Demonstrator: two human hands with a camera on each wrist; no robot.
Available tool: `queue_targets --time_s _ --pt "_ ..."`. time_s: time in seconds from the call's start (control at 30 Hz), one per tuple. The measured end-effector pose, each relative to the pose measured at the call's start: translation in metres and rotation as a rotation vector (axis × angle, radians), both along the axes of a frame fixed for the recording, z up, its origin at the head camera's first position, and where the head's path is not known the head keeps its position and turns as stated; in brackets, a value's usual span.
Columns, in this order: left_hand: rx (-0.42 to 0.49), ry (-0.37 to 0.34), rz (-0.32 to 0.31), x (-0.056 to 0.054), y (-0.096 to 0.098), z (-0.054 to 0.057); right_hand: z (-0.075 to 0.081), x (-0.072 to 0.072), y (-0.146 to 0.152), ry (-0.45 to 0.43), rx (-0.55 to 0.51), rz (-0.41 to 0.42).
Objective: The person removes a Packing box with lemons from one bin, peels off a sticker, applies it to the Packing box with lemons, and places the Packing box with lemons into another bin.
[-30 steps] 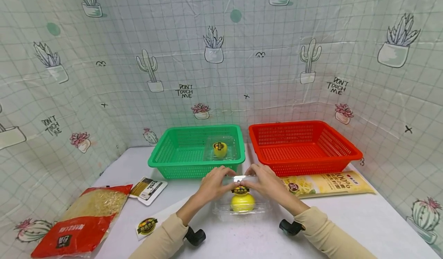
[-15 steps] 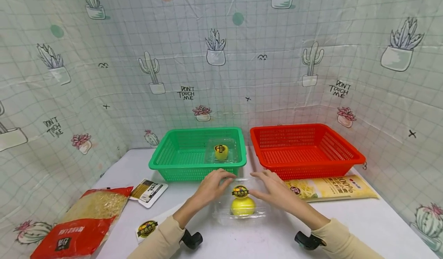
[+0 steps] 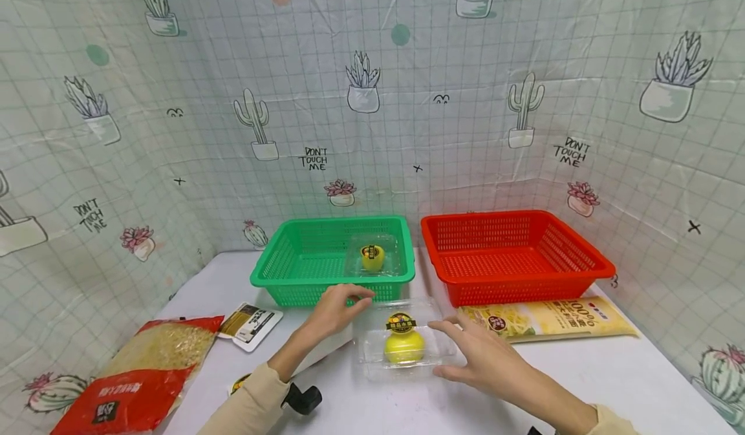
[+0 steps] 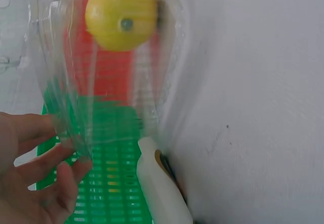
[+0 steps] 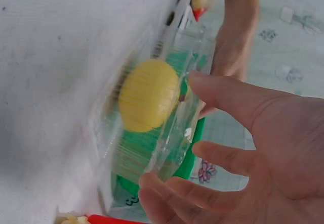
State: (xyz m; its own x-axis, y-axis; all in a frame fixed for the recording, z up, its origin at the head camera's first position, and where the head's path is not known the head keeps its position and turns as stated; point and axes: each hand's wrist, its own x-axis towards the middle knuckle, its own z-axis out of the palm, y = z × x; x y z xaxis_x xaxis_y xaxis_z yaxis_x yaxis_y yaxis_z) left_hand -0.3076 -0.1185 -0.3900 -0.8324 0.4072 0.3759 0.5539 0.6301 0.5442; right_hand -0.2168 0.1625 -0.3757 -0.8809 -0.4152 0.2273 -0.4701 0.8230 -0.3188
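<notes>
A clear plastic clamshell box [image 3: 372,355] lies on the white table in front of me, its lid down. Inside it sits a yellow, lemon-like fruit [image 3: 404,348], and a black-and-gold sticker [image 3: 400,322] is on the lid. My left hand [image 3: 337,309] is at the box's back left corner, fingers loosely bent; in the left wrist view that hand [image 4: 45,178] has its fingertips right at the plastic edge. On the right side, my right hand [image 3: 485,360] spreads its thumb and fingers beside the box. The right wrist view shows this hand [image 5: 273,148] with its palm bare.
Behind stand a green basket [image 3: 334,293], holding another boxed fruit [image 3: 372,258], and a red basket [image 3: 518,289]. A yellow noodle packet [image 3: 564,318] lies at right. On the left are a red bag [image 3: 128,383], a small pouch [image 3: 251,325] and a white sticker sheet [image 3: 326,348] under my forearm.
Both hands have parted from the lid's back middle. The left has moved out to the left corner, the right toward me along the right side. The sticker on the lid is now uncovered.
</notes>
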Motion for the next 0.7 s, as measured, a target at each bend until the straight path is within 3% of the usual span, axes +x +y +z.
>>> queue_targets --time_s 0.13,0.37,0.7 --pt "-0.014 -0.043 -0.02 -0.001 -0.007 0.0 -0.006 0.002 -0.001 0.05 0.017 0.029" --pt "0.017 -0.18 -0.073 -0.002 -0.014 -0.003 -0.012 -0.001 -0.005 0.09 0.034 0.026" --pt "0.04 -0.246 -0.127 -0.001 -0.018 0.0 -0.015 -0.008 -0.006 0.112 0.021 0.009"
